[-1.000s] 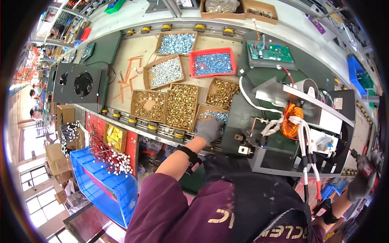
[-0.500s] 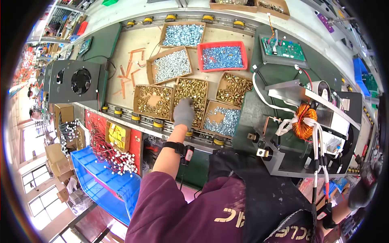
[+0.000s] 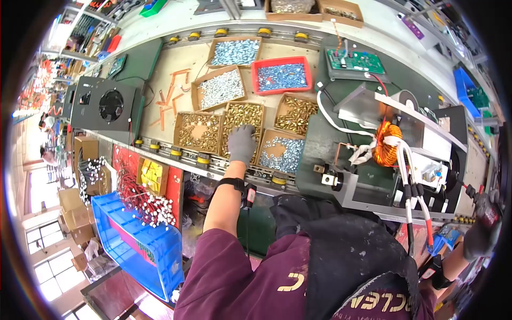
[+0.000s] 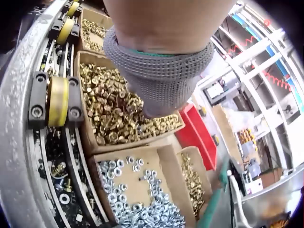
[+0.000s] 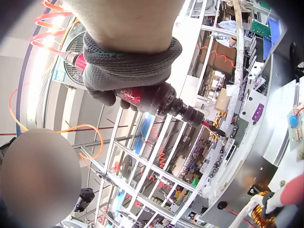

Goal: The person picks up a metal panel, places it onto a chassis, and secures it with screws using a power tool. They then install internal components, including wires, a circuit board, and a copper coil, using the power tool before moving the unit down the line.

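My gloved left hand (image 3: 242,144) reaches into the middle cardboard box of brass-coloured bolts (image 3: 243,114); its fingertips are hidden among the bolts, so any hold is unclear. In the left wrist view, the grey glove (image 4: 159,85) covers one end of the bolt box (image 4: 107,104), beside a box of silver nuts (image 4: 159,209). At the far right of the head view, my right hand (image 3: 480,232) holds a power screwdriver, away from the boxes. The right wrist view shows the gloved fingers (image 5: 107,95) wrapped round the red and black screwdriver (image 5: 152,97).
An opened metal unit with an orange-wound coil (image 3: 386,144) stands right of the boxes. Behind are a red tray (image 3: 281,76) and a green circuit board (image 3: 356,61). A fan housing (image 3: 104,104) is at the left; a blue crate (image 3: 138,240) sits below the rail.
My left hand has left the silver nut box, moved left and come into the middle bolt box, where it stays. The right hand keeps the screwdriver at the far right.
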Demonstrator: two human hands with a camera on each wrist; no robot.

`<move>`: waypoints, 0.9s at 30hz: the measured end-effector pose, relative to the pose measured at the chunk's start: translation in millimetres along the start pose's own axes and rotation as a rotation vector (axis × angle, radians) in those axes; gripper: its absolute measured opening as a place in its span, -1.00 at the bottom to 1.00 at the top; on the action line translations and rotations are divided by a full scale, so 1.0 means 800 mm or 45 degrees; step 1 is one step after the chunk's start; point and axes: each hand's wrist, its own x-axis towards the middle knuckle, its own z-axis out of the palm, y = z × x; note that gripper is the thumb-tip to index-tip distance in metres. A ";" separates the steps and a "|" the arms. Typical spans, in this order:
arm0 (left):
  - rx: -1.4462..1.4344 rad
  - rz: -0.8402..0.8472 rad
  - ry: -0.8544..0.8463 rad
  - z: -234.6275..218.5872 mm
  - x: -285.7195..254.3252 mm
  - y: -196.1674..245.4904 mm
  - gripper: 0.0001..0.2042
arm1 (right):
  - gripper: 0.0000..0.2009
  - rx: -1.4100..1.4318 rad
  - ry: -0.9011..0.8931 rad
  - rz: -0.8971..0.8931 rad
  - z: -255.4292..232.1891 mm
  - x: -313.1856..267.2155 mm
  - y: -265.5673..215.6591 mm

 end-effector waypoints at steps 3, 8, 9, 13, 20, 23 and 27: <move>0.141 0.045 -0.047 0.012 0.011 -0.001 -0.87 | -0.63 0.390 0.347 -0.014 0.188 -0.012 -0.032; -2.024 -0.714 0.172 -0.043 0.001 0.003 -0.82 | -0.46 0.245 0.055 -0.066 0.008 -0.034 -0.028; -2.338 -0.576 0.103 -0.075 -0.008 0.016 -0.78 | -0.42 0.113 0.189 -0.014 -0.011 -0.041 -0.024; -2.720 -0.116 -0.315 -0.195 -0.029 0.118 -0.66 | -0.44 0.150 0.104 -0.133 0.119 -0.023 -0.025; -2.050 0.343 -1.065 -0.274 -0.078 0.362 -0.63 | -0.64 0.520 -0.340 -0.300 0.175 0.005 -0.034; -1.845 0.399 -1.247 -0.262 -0.089 0.428 -0.58 | -0.69 0.558 -0.338 -0.276 0.170 0.004 -0.041; -1.741 0.427 -1.402 -0.256 -0.098 0.468 -0.56 | -0.72 0.608 -0.363 -0.353 0.167 0.009 -0.028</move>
